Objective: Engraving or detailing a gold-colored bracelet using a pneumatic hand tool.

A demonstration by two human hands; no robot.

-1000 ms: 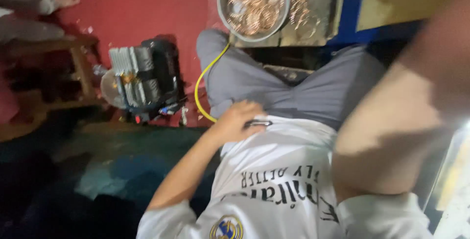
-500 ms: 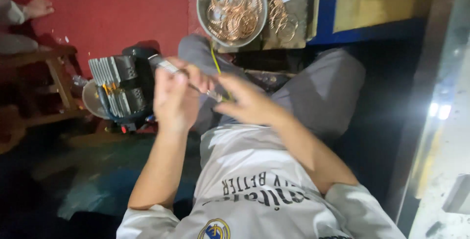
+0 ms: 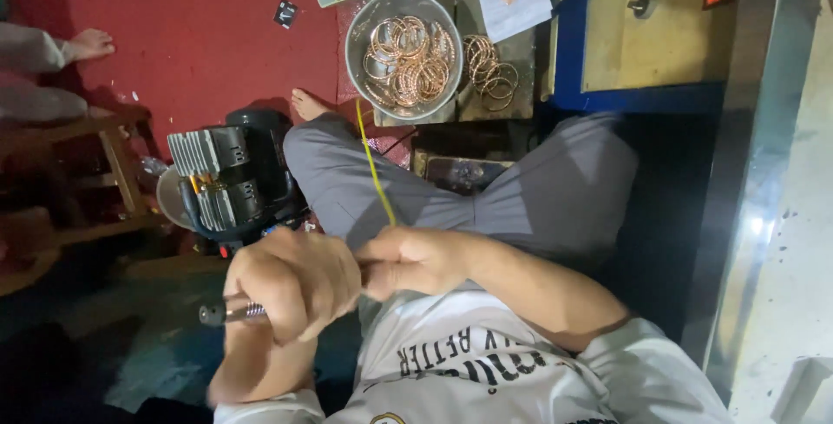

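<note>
Left hand (image 3: 295,285) fists a metal handpiece (image 3: 227,311), its long axis running toward frame left; right hand (image 3: 412,261) (just beside) pinches the yellow hose (image 3: 373,164) end.

Light uneven, warm overall. Upper part bright: red floor (image 3: 200,33) and metal bowl (image 3: 403,42) well lit, copper rings (image 3: 408,59) glinting. Strong glare streak down steel panel (image 3: 764,216) at right edge, white blowout near bottom right corner. Lower left sinks into deep shadow, detail lost. Dark pocket under grey trousers (image 3: 486,198), beside blue cabinet (image 3: 573,51). Left hand (image 3: 295,281) close to lens, slightly soft; right hand (image 3: 416,259) sharper. Motor (image 3: 230,177) half in shade. Wide-angle stretch at edges, white shirt (image 3: 486,372) bulging at bottom.
</note>
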